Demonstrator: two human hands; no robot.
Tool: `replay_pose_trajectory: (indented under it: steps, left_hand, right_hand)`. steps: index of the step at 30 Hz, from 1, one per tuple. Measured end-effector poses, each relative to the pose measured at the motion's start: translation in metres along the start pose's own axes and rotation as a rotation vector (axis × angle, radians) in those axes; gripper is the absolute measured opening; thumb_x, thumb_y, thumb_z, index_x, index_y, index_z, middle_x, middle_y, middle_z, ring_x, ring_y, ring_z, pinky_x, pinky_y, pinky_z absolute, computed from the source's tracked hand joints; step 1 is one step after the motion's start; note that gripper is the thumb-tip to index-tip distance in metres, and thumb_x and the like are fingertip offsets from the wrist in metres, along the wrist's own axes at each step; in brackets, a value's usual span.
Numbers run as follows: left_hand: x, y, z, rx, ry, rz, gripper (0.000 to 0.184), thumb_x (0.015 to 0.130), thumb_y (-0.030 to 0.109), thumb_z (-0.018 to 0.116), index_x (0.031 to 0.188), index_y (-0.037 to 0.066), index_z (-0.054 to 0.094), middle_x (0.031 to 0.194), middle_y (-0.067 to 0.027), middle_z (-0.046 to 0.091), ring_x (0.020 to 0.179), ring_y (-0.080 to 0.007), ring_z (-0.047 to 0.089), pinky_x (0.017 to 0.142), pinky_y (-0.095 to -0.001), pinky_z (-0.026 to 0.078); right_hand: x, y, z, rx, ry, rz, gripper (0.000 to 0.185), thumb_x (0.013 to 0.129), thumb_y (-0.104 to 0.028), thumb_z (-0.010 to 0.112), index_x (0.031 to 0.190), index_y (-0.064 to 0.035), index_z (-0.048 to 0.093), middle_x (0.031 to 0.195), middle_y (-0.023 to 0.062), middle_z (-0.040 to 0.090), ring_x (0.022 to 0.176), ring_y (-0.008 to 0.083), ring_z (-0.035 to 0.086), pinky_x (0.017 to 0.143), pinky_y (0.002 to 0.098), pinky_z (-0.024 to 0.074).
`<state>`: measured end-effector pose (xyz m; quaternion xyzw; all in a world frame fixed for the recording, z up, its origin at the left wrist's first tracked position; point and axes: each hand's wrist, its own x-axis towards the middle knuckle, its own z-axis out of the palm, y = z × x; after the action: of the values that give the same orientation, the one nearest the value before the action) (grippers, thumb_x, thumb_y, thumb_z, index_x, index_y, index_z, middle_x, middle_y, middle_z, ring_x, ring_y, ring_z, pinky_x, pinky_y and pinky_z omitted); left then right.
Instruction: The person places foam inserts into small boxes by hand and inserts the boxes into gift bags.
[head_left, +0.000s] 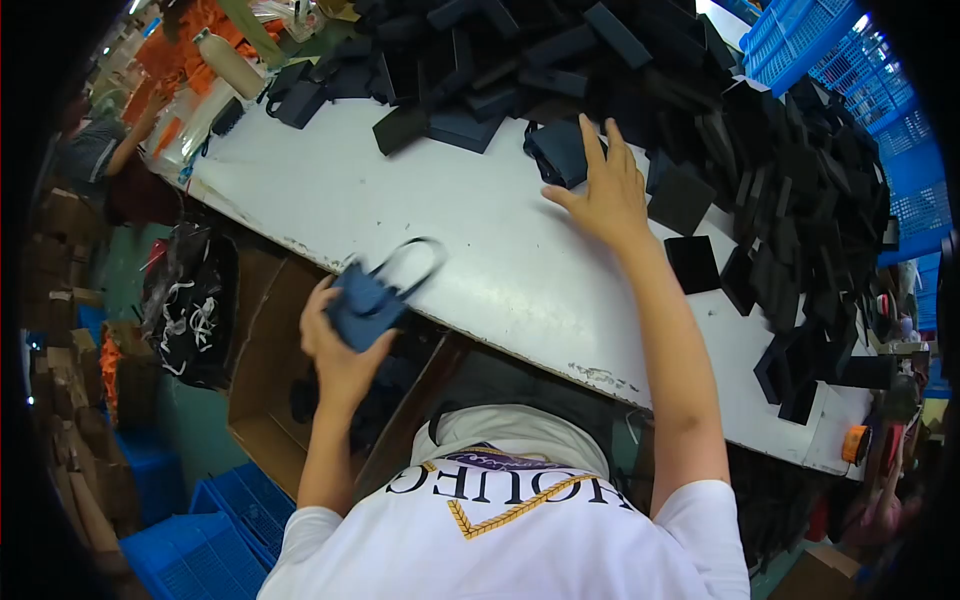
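Note:
My left hand point(338, 352) is closed around a small dark blue bag point(366, 306), over the table's front edge and beside an open carton. The bag's looped handle sticks up and to the right, slightly blurred. My right hand point(612, 195) is open with fingers spread, over the white table point(470, 230). Close to its thumb and fingertips lies another dark blue bag point(560, 152) with a dark strap at its left side; whether the fingers touch it I cannot tell.
Dark boxes point(610, 35) are heaped along the table's back and right side. Below the front edge stands an open cardboard carton point(262, 385) with dark things inside. Blue crates point(235, 510) are at lower left, others upper right. A bottle point(228, 62) stands at far left.

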<state>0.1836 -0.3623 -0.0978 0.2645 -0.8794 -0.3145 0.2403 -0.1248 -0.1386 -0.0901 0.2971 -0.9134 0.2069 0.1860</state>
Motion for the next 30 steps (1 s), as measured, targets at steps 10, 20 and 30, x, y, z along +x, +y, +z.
replay_pose_trajectory:
  steps: [10, 20, 30]
  left_hand:
    - [0.026, 0.037, 0.002, -0.035, -0.187, 0.293, 0.062, 0.084, 0.006, 0.073, 0.141, 0.003, 0.05, 0.156, -0.0203, 0.041, 0.145, -0.0351, 0.04, 0.118, -0.0426, 0.031]
    - [0.067, 0.126, 0.144, -0.033, -0.8, 0.91, 0.078, 0.079, 0.029, 0.081, 0.148, 0.017, 0.046, 0.16, -0.0165, 0.033, 0.144, -0.0379, 0.035, 0.119, -0.0513, 0.027]
    - [0.036, 0.144, 0.135, -0.378, -0.902, 0.339, 0.132, 0.065, 0.037, 0.093, 0.161, 0.005, 0.008, 0.164, -0.0268, 0.017, 0.153, -0.0404, 0.019, 0.124, -0.0443, 0.022]
  right_hand:
    - [-0.017, 0.031, -0.03, 0.741, -0.566, -0.073, 0.08, 0.064, 0.007, 0.056, 0.143, -0.0078, 0.049, 0.159, 0.014, 0.039, 0.147, 0.0309, 0.037, 0.12, 0.0382, 0.0284]
    - [-0.093, 0.046, -0.06, 0.727, -0.617, -0.005, 0.09, 0.074, -0.014, 0.084, 0.152, -0.0026, 0.041, 0.162, 0.0161, 0.032, 0.146, 0.0308, 0.038, 0.12, 0.0376, 0.0315]
    - [-0.098, 0.04, -0.04, 0.975, -0.363, 0.396, 0.046, 0.101, -0.032, 0.052, 0.129, 0.0041, 0.062, 0.133, 0.0192, 0.063, 0.124, 0.0303, 0.059, 0.108, 0.0338, 0.0414]
